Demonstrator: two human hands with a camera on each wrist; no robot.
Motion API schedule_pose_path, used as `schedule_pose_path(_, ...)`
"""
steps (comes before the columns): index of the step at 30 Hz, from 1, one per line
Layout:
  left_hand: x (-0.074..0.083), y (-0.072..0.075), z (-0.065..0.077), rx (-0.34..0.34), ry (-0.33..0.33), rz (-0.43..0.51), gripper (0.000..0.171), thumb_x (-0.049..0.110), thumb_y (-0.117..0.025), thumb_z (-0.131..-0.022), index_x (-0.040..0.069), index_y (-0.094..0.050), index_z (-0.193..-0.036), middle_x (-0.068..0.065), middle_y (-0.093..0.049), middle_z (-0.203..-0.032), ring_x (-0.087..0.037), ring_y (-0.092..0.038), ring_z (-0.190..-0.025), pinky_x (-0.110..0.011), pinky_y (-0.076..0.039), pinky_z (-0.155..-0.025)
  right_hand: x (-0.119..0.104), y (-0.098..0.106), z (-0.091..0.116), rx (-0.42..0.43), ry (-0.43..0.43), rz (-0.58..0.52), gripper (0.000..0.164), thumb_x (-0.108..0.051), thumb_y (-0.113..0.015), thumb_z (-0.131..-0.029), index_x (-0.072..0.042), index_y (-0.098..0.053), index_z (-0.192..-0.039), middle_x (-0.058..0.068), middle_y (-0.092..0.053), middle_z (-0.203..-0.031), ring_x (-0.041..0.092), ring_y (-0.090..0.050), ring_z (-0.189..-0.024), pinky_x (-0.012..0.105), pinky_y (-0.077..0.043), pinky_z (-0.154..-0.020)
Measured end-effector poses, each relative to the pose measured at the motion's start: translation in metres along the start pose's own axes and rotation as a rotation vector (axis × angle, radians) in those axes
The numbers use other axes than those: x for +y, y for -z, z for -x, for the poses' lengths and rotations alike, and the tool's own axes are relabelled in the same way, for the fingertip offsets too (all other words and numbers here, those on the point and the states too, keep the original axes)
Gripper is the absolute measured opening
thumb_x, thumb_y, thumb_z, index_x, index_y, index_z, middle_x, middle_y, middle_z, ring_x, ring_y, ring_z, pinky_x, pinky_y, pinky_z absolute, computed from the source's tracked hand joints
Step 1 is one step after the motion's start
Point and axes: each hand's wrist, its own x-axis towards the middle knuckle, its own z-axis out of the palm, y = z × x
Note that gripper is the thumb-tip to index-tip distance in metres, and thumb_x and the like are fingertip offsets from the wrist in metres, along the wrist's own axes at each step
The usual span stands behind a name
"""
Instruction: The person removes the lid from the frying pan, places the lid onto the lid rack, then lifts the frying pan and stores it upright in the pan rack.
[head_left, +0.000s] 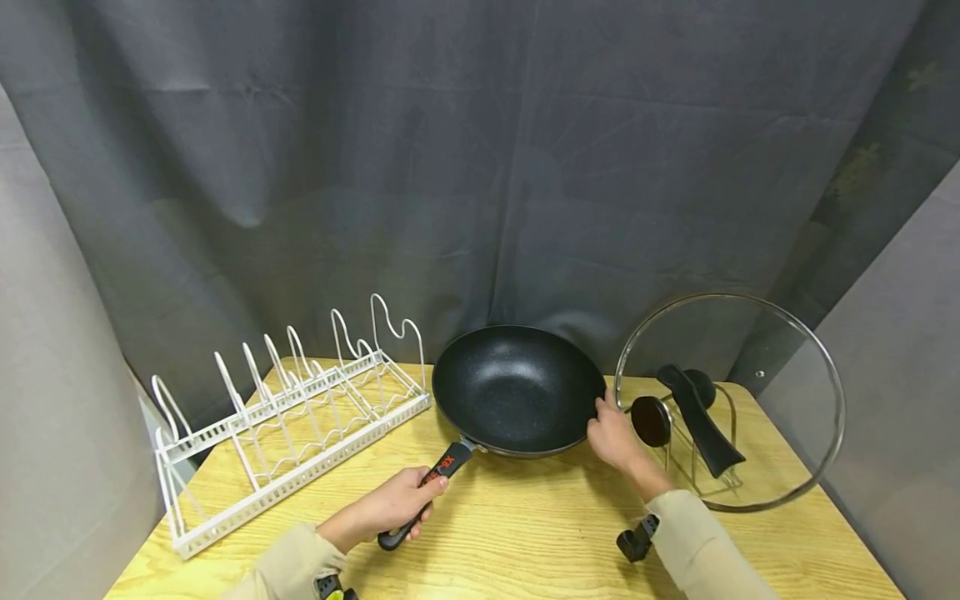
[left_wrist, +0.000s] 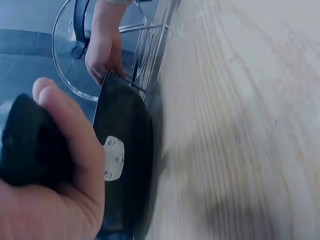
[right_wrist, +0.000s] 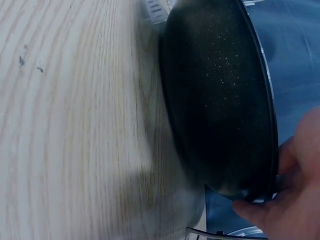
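Observation:
A black wok [head_left: 517, 392] is at the middle back, close over the wooden table, its dark inside facing up. My left hand [head_left: 401, 504] grips its black handle [head_left: 455, 458], thumb along the top. The riveted metal bracket [left_wrist: 114, 157] joining handle and wok shows in the left wrist view. At the wok's right side my right hand [head_left: 618, 437] pinches the rim, thumb and fingers on either side of it in the right wrist view [right_wrist: 280, 200].
A white wire rack [head_left: 300, 467] with upright loops stands on the left. Near my right hand, a large glass lid [head_left: 828, 433] with a black handle [head_left: 701, 421] leans upright in a metal stand. Dark curtain [head_left: 450, 167] hangs behind the wooden table [head_left: 510, 542].

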Motion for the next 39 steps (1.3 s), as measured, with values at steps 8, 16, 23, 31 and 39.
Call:
schedule_pose_path(8,-0.001,-0.003,0.0,-0.012,0.014,0.028,0.035,0.034,-0.046,-0.1,-0.001,-0.047,-0.102,-0.001,-0.046,-0.06,-0.008,-0.044,-0.038,-0.02,-0.04,-0.036,0.001,-0.004,-0.001,0.02,0.026,0.039,0.05,-0.003,-0.034,-0.093,0.025,-0.027,-0.133,0.043,-0.011,-0.143,0.053,-0.023,-0.129,0.057,-0.026,-0.105)
schedule_pose_path(16,-0.002,0.008,-0.001,-0.136,0.03,0.051,0.035,0.036,-0.042,-0.101,0.002,-0.046,-0.107,-0.003,-0.049,-0.064,-0.009,-0.048,-0.043,-0.021,-0.044,-0.042,-0.009,-0.016,0.012,0.068,0.015,0.13,0.058,-0.017,-0.037,-0.1,0.027,-0.019,-0.133,0.044,-0.003,-0.142,0.056,-0.027,-0.126,0.058,-0.033,-0.1)
schedule_pose_path(23,-0.004,0.015,-0.006,-0.244,0.041,0.121,0.033,0.036,-0.041,-0.102,0.003,-0.047,-0.106,-0.002,-0.05,-0.066,-0.009,-0.051,-0.046,-0.023,-0.047,-0.045,-0.022,-0.02,0.02,0.139,0.018,0.178,0.059,-0.017,-0.043,-0.097,0.03,-0.024,-0.128,0.049,-0.011,-0.137,0.055,-0.024,-0.128,0.057,-0.03,-0.102)
schedule_pose_path(31,-0.007,0.024,-0.014,-0.355,0.057,0.175,0.036,0.036,-0.041,-0.102,0.002,-0.047,-0.111,-0.002,-0.052,-0.069,-0.01,-0.055,-0.05,-0.025,-0.05,-0.049,-0.033,-0.025,0.031,0.082,-0.051,0.138,0.062,-0.019,-0.039,-0.098,0.03,-0.018,-0.131,0.048,0.0,-0.139,0.059,-0.016,-0.129,0.059,-0.025,-0.104)
schedule_pose_path(39,-0.009,0.025,-0.017,-0.359,0.057,0.157,0.032,0.033,-0.04,-0.102,0.002,-0.048,-0.107,-0.002,-0.053,-0.068,-0.01,-0.055,-0.049,-0.026,-0.05,-0.048,-0.039,-0.027,0.037,0.064,-0.058,0.122,0.063,-0.019,-0.038,-0.099,0.031,-0.016,-0.131,0.048,0.0,-0.14,0.058,-0.018,-0.128,0.057,-0.029,-0.103)
